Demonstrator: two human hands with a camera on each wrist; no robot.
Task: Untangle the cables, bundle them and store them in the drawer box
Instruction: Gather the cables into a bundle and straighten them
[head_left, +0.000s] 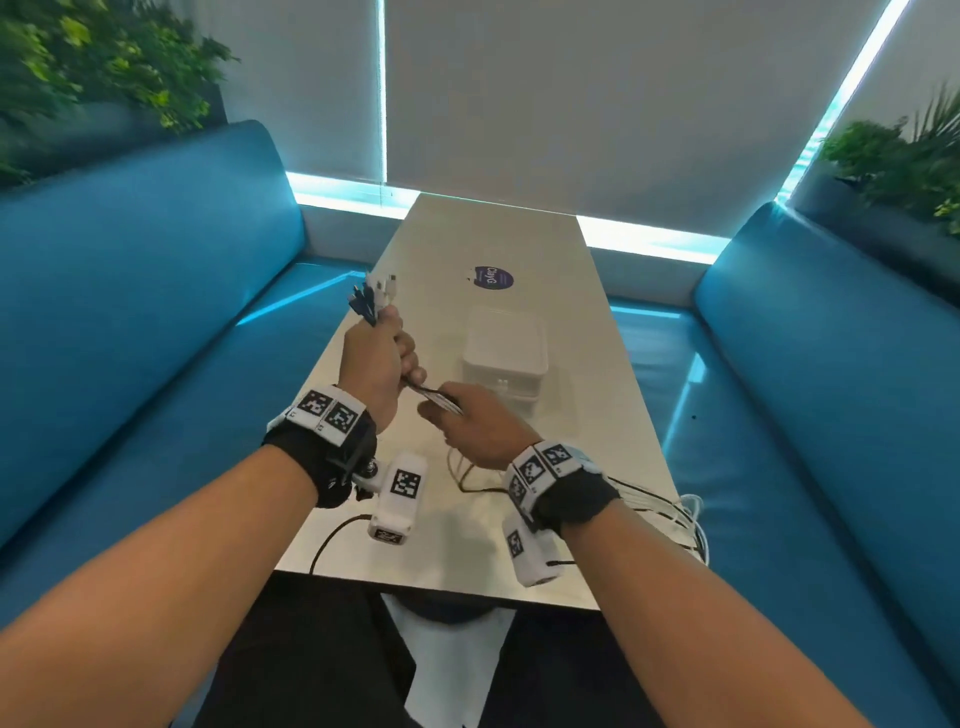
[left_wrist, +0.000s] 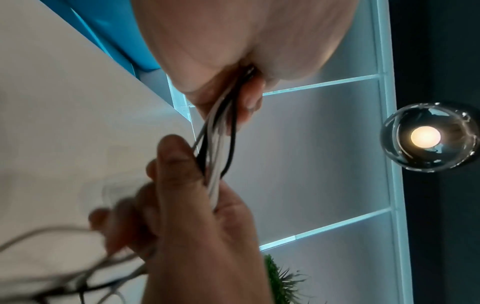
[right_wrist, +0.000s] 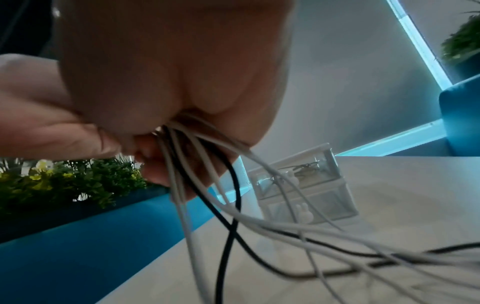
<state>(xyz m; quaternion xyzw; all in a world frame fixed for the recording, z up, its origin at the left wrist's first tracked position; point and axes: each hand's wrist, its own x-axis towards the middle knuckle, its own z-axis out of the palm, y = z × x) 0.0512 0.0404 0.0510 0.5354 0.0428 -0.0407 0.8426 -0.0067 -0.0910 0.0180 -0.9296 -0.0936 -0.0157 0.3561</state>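
Note:
My left hand (head_left: 382, 358) grips a bunch of white and black cables (head_left: 434, 397) in its fist above the white table (head_left: 519, 239), with their plug ends (head_left: 371, 296) sticking out the top. Just to the right, my right hand (head_left: 467, 421) is closed round the same cables a little lower down. In the left wrist view the cables (left_wrist: 221, 139) run taut from my left palm to the right hand (left_wrist: 187, 185). In the right wrist view the loose cables (right_wrist: 233, 205) hang from my fist and trail over the table. The white drawer box (head_left: 504, 358) stands just beyond the hands, drawers closed.
Loose cable lengths (head_left: 670, 514) trail off the table's right edge. A round dark sticker (head_left: 491, 278) lies farther up the table. Blue benches (head_left: 130, 291) flank both sides, with plants (head_left: 104, 57) behind them. A hanging lamp (left_wrist: 426, 136) shows in the left wrist view.

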